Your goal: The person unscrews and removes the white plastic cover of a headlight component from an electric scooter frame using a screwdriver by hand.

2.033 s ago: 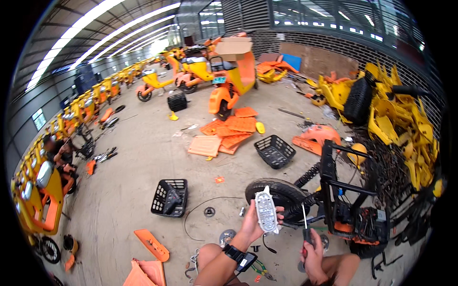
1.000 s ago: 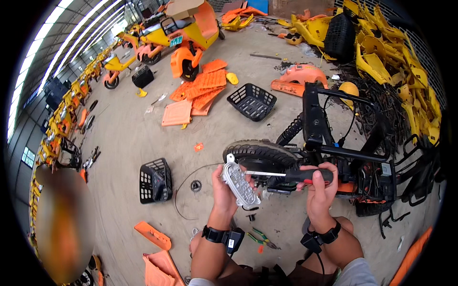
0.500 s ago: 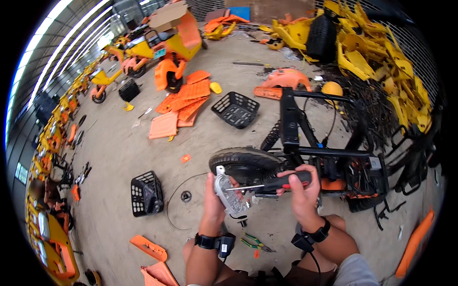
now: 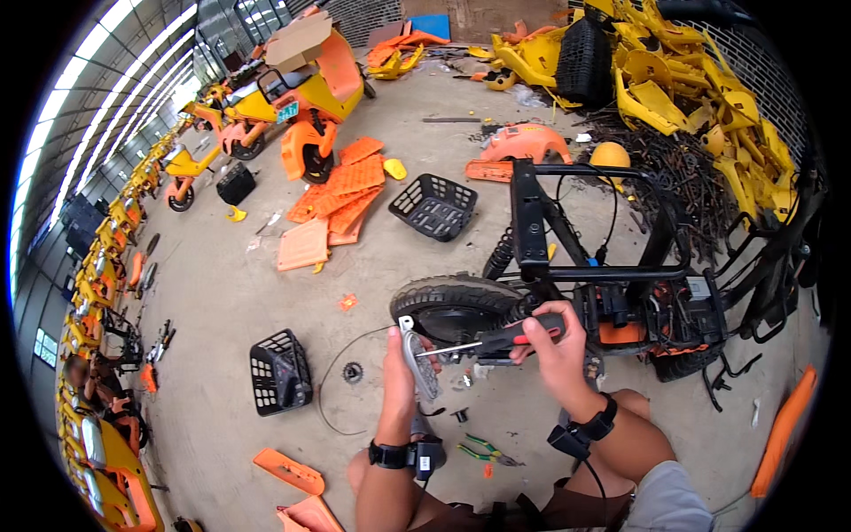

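My left hand (image 4: 397, 363) grips an oval clear-and-silver lamp unit (image 4: 418, 359), held on edge at lower centre. My right hand (image 4: 558, 346) is wrapped round a screwdriver's black and red handle (image 4: 523, 333); its metal shaft points left and reaches the lamp. Just beyond both hands lies a black scooter frame (image 4: 534, 230) with a rear wheel (image 4: 452, 293). Green-handled pliers (image 4: 483, 450) and small loose metal parts are on the floor below the lamp.
Black baskets (image 4: 279, 346), orange panels (image 4: 301, 248) and a small sprocket (image 4: 353, 371) lie on the concrete floor. Yellow plastic panels (image 4: 656, 89) are heaped at right. Scooters (image 4: 315, 89) stand behind and along the left, where another person (image 4: 93, 390) crouches.
Since two seconds ago my view has tipped down, the lamp has turned edge-on, and the screwdriver has swung from upright to horizontal against it. In the last half second little has moved.
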Motion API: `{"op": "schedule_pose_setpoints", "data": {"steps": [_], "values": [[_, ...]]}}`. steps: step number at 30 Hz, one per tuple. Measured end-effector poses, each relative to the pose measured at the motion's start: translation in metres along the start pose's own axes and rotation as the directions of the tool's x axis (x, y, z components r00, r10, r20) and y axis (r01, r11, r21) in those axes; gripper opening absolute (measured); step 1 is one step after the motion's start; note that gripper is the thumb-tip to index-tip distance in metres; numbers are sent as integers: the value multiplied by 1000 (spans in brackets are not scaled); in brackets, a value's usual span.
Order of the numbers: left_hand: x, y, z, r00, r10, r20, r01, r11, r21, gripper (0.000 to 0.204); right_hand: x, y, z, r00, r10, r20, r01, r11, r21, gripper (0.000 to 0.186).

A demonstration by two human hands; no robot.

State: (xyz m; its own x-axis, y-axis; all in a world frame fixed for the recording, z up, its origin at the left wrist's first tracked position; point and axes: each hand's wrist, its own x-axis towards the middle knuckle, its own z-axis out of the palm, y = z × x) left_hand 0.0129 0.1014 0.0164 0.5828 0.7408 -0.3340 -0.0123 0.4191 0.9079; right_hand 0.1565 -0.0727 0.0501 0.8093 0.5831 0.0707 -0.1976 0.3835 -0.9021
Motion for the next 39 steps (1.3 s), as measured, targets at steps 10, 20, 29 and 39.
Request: {"op": "schedule_pose_setpoints", "data": {"steps": [10, 20, 29, 39], "values": [[-7, 8, -5, 985, 122, -120, -124, 992, -14, 63, -3, 0, 0, 992, 74, 98, -65, 993, -95, 27], [9, -14, -51, 975, 151, -164, -154, 988, -6, 61, 1, 7, 8, 985, 82, 152, -31, 949, -314, 27], [10, -24, -29, 981, 183, -58, -171, 971, 166, 51, -13, -1, 2, 992, 4, 125, 46, 915, -401, 24], [-18, 13, -33, 996, -33, 86, 29, 998, 51, 62, 1, 24, -15, 969, -90, 228, 149, 956, -252, 31]]}}
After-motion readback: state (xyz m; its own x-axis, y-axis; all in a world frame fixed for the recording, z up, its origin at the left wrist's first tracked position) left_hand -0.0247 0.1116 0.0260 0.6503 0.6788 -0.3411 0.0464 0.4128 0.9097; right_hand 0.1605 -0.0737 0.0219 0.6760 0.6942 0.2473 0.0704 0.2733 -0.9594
